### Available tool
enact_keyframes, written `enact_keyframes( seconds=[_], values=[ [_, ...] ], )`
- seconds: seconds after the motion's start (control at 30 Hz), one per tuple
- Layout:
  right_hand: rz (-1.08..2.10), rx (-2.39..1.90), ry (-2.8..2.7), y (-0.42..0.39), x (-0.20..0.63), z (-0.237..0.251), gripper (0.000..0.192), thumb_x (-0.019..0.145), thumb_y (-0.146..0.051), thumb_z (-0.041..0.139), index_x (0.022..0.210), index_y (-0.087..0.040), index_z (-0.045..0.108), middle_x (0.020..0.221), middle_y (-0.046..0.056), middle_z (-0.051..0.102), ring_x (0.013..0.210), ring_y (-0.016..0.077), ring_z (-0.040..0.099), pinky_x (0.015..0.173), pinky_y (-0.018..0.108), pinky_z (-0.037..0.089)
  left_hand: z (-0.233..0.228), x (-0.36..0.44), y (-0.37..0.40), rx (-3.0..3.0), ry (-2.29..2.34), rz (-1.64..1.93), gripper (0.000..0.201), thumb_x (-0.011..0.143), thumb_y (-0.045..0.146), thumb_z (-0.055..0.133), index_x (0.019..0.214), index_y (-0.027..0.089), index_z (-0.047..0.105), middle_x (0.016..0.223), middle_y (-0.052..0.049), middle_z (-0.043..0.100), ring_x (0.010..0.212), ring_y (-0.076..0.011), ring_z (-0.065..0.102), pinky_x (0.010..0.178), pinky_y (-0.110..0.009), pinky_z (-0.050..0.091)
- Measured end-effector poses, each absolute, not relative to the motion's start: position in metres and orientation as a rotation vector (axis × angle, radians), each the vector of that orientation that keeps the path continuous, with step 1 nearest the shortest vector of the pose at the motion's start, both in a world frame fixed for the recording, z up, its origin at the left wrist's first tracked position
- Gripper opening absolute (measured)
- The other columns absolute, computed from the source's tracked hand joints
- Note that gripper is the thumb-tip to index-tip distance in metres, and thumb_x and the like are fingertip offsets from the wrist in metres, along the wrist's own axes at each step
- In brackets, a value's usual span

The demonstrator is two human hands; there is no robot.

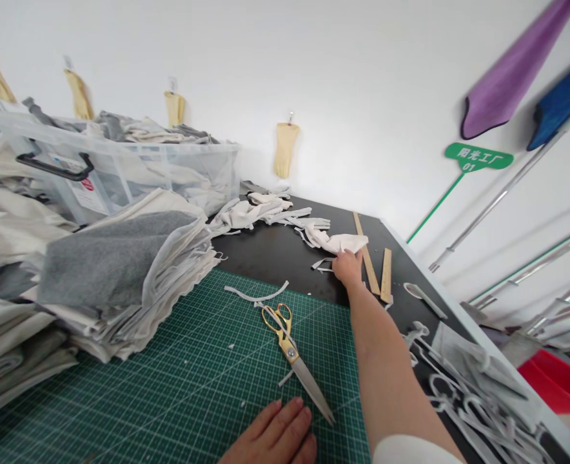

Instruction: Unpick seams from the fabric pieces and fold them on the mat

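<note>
My right hand point(347, 267) reaches far across the dark table and closes on a white cut glove-shaped fabric piece point(338, 243). Flat on the green cutting mat point(178, 386) lies my left hand point(275, 435), fingers together, holding nothing. Gold-handled scissors point(289, 348) rest on the mat just beyond the left hand, their blades pointing toward me. More white cut pieces point(260, 209) lie farther back on the table.
A tall stack of grey and white fabric point(120, 270) fills the left side, with a clear plastic bin point(120, 171) behind it. Two wooden rulers point(376, 267) lie right of my hand. Fabric offcuts point(469, 380) pile at the right edge, beside a red bin point(560, 380).
</note>
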State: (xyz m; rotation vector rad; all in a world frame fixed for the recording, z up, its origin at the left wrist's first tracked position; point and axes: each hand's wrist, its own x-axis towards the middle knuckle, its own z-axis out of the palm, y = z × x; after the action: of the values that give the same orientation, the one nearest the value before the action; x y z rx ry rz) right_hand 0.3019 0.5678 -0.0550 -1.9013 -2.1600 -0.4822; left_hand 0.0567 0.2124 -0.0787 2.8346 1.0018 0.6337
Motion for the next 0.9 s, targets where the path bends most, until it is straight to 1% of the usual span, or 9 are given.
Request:
enact_keyframes(
  seconds=[0.1, 0.23, 0.33, 0.4, 0.5, 0.57, 0.67, 0.73, 0.9],
  values=[
    [-0.478, -1.876, -2.121, 0.564, 0.298, -0.053, 0.034, 0.085, -0.012, 0.035, 0.102, -0.01, 0.064, 0.106, 0.016, 0.064, 0.113, 0.0269, 0.047, 0.109, 0.05, -0.001, -0.076, 0.057, 0.212, 2.826, 1.001, 0.638, 0.037, 0.095, 0.022, 0.037, 0.13, 0.032, 0.042, 0.132, 0.002, 0.056, 0.124, -0.0168, 0.05, 0.109, -0.033, 0.036],
    [-0.489, -1.818, -2.057, 0.552, 0.291, -0.048, 0.034, 0.083, -0.005, 0.035, 0.103, -0.01, 0.062, 0.101, 0.015, 0.063, 0.107, 0.0266, 0.048, 0.109, 0.047, 0.008, -0.07, 0.056, 0.21, 2.82, 1.006, 0.617, 0.035, 0.095, 0.022, 0.037, 0.128, 0.03, 0.046, 0.133, 0.002, 0.055, 0.125, -0.0172, 0.049, 0.107, -0.031, 0.038],
    [-0.505, -1.767, -1.961, 0.542, 0.285, -0.039, 0.034, 0.083, -0.005, 0.034, 0.107, -0.008, 0.058, 0.103, 0.017, 0.058, 0.106, 0.0277, 0.047, 0.106, 0.046, 0.017, -0.06, 0.057, 0.209, 2.811, 1.001, 0.613, 0.032, 0.095, 0.024, 0.037, 0.124, 0.026, 0.053, 0.132, -0.001, 0.056, 0.124, -0.0185, 0.05, 0.104, -0.032, 0.042],
    [-0.513, -1.737, -1.881, 0.538, 0.28, -0.026, 0.036, 0.084, -0.006, 0.034, 0.113, -0.007, 0.054, 0.107, 0.019, 0.054, 0.106, 0.0285, 0.046, 0.101, 0.045, 0.026, -0.053, 0.058, 0.208, 2.782, 1.013, 0.563, 0.033, 0.095, 0.025, 0.037, 0.122, 0.023, 0.056, 0.133, -0.004, 0.055, 0.125, -0.0202, 0.049, 0.103, -0.033, 0.042],
    [-0.53, -1.695, -1.777, 0.533, 0.273, 0.001, 0.041, 0.085, -0.006, 0.031, 0.123, -0.009, 0.044, 0.115, 0.019, 0.048, 0.103, 0.0272, 0.048, 0.09, 0.041, 0.038, -0.04, 0.057, 0.206, 2.695, 1.012, 0.416, 0.037, 0.095, 0.028, 0.036, 0.126, 0.018, 0.055, 0.138, -0.008, 0.048, 0.129, -0.0237, 0.043, 0.106, -0.037, 0.04],
    [-0.545, -1.622, -1.72, 0.528, 0.267, 0.023, 0.041, 0.086, -0.007, 0.028, 0.125, -0.011, 0.041, 0.117, 0.018, 0.046, 0.104, 0.0261, 0.049, 0.088, 0.039, 0.04, -0.033, 0.056, 0.204, 2.62, 0.985, 0.335, 0.045, 0.093, 0.037, 0.04, 0.132, 0.016, 0.05, 0.143, -0.011, 0.041, 0.133, -0.0266, 0.037, 0.109, -0.041, 0.036],
    [-0.519, -1.394, -1.667, 0.513, 0.26, 0.061, 0.035, 0.088, -0.01, 0.028, 0.117, -0.013, 0.046, 0.113, 0.016, 0.048, 0.102, 0.0256, 0.05, 0.086, 0.039, 0.041, -0.023, 0.054, 0.199, 2.503, 0.977, 0.3, 0.057, 0.089, 0.048, 0.044, 0.136, 0.016, 0.045, 0.147, -0.011, 0.034, 0.137, -0.0278, 0.03, 0.113, -0.045, 0.029],
    [-0.501, -1.293, -1.669, 0.5, 0.256, 0.088, 0.031, 0.088, -0.012, 0.028, 0.112, -0.014, 0.049, 0.109, 0.015, 0.049, 0.099, 0.0252, 0.051, 0.086, 0.04, 0.042, -0.018, 0.053, 0.195, 2.449, 1.004, 0.311, 0.058, 0.088, 0.048, 0.045, 0.136, 0.016, 0.045, 0.148, -0.01, 0.033, 0.138, -0.0267, 0.028, 0.114, -0.044, 0.025],
    [-0.544, -1.125, -1.689, 0.469, 0.254, 0.154, 0.026, 0.086, -0.012, 0.031, 0.103, -0.014, 0.051, 0.104, 0.014, 0.05, 0.099, 0.0242, 0.05, 0.092, 0.041, 0.04, -0.013, 0.053, 0.184, 2.45, 1.062, 0.367, 0.056, 0.087, 0.042, 0.044, 0.137, 0.017, 0.043, 0.149, -0.009, 0.033, 0.139, -0.0252, 0.025, 0.116, -0.043, 0.022]
  ],
)
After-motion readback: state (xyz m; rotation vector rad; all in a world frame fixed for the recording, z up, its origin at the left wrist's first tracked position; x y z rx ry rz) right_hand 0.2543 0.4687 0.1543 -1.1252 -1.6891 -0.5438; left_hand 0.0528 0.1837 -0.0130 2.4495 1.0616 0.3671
